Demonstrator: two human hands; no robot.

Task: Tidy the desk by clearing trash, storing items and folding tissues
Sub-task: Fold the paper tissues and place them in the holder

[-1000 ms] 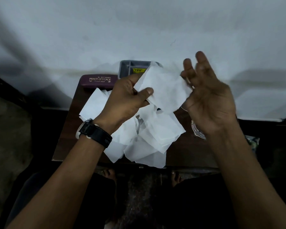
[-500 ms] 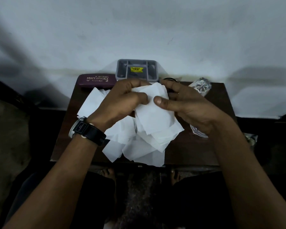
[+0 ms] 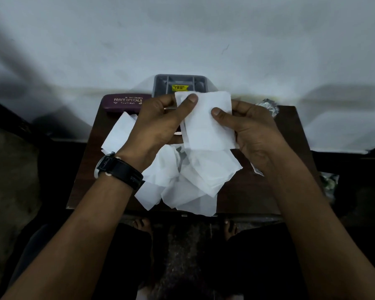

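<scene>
Pinching folded tissue [image 3: 208,124] at frame centre: left hand [image 3: 158,124], right hand [image 3: 253,131], thumbs on front, other fingers mostly hidden behind. Below, loose tissues [image 3: 188,180] heaped on counter [image 3: 258,191], partly covering unclear dark item [image 3: 180,158]. Grey tray [image 3: 160,87] half-hidden, upper centre.

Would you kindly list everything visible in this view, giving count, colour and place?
held tissue: one, white, raised above the desk
loose tissues: several, white, heaped on the desk's middle and left
spectacle case: one, maroon, desk's back left
organiser tray: one, grey with yellow sticker, back centre by the wall
clear wrapper: one, crinkled, desk's back right corner
clear plastic piece: one, on the desk beside the right wrist
desk: one, dark brown
wristwatch: one, black, left wrist
feet: two, bare, below the desk's near edge
left hand: one, fingers and thumb pinch the tissue's left edge
right hand: one, thumb on the tissue's right side
</scene>
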